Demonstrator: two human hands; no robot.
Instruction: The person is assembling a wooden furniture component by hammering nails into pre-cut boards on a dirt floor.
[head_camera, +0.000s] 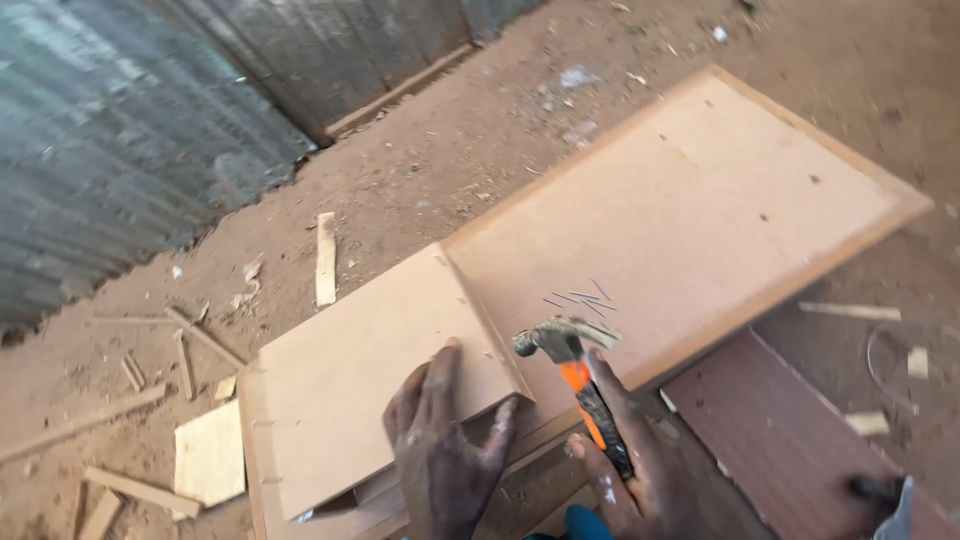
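1. The left hand (443, 450) lies spread, flat on the small board (370, 375); keeping it pressed there should stop the board shifting.
2. The right hand (635, 470) is wrapped around the hammer (580, 375) — short, square blows seem best.
3. The hammer's long axis runs from the hand up-left; its head points left, over the large panel (690, 210) near loose nails (583, 298).

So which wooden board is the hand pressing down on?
The left hand lies flat on the smaller board, the one nearer the person. The bigger board behind it has loose nails on it and no hand.
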